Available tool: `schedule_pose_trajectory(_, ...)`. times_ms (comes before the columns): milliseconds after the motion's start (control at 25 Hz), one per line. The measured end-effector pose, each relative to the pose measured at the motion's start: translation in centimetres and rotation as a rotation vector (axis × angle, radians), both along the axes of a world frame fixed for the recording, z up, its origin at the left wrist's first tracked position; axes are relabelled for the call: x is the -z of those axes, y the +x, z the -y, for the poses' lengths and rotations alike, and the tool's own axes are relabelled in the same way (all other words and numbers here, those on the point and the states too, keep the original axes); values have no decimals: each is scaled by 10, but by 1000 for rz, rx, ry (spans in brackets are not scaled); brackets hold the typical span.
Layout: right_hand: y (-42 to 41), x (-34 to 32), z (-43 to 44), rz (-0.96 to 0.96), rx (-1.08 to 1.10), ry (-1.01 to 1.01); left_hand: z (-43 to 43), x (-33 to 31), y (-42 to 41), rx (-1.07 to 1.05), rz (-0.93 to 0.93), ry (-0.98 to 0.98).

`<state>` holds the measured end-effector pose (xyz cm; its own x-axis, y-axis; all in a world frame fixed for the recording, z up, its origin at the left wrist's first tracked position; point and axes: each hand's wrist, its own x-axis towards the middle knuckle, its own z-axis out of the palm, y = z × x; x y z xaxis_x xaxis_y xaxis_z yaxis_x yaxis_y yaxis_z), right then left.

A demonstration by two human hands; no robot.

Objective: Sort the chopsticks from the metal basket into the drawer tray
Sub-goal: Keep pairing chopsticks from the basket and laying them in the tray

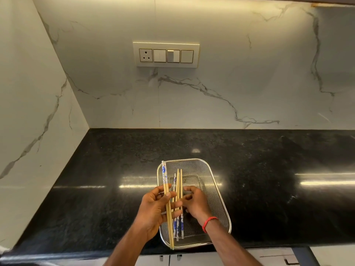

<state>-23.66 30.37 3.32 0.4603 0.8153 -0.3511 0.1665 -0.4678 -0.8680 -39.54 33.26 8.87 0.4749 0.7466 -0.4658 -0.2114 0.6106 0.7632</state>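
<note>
1. Your left hand (pixel 153 208) is closed on a pair of chopsticks (pixel 166 196), thumb across the shafts and fingers curled loosely behind. The blue-patterned ends point away from you, past the far-left corner of the metal basket (pixel 217 198); the plain tips reach down to its near rim.

2. Your right hand (pixel 196 204) sits just right of that pair, over the middle of the basket. Its fingers are partly curled, touching the loose chopsticks (pixel 178 191) that stand between your two hands. Whether it pinches them or only steadies them, the view does not settle.

3. Those loose sticks lie nearly parallel to the held pair, long axis running from the basket's near rim toward its far rim. Some have their patterned ends toward you, some away, so they are mixed head to tail.

4. The coming move turns on this: the loose sticks lie directly between your palms, closer to your right fingertips, and aligned with what your left already holds. Your right hand is probably best placed to pass them across.

5. The basket rests on the black countertop (pixel 269 169), near its front edge. The drawer tray is not in view; only cabinet fronts show below the basket.
</note>
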Motion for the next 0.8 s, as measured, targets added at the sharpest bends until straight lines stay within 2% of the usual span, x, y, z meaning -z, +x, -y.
schedule_pose_trajectory(120,7,-14,11,-43,94,114,1,0,2,35,8,3)
schedule_pose_trajectory(240,11,-37,26,-172,239,326,2,-1,5,70,44,-22)
schedule_pose_trajectory(360,9,-57,42,2,173,441,5,-4,10,139,67,-19)
schedule_pose_trajectory(520,-4,-69,60,196,-43,418,12,-9,25,245,90,6)
schedule_pose_trajectory(800,13,-73,104,214,107,353,40,-11,60,356,124,-22)
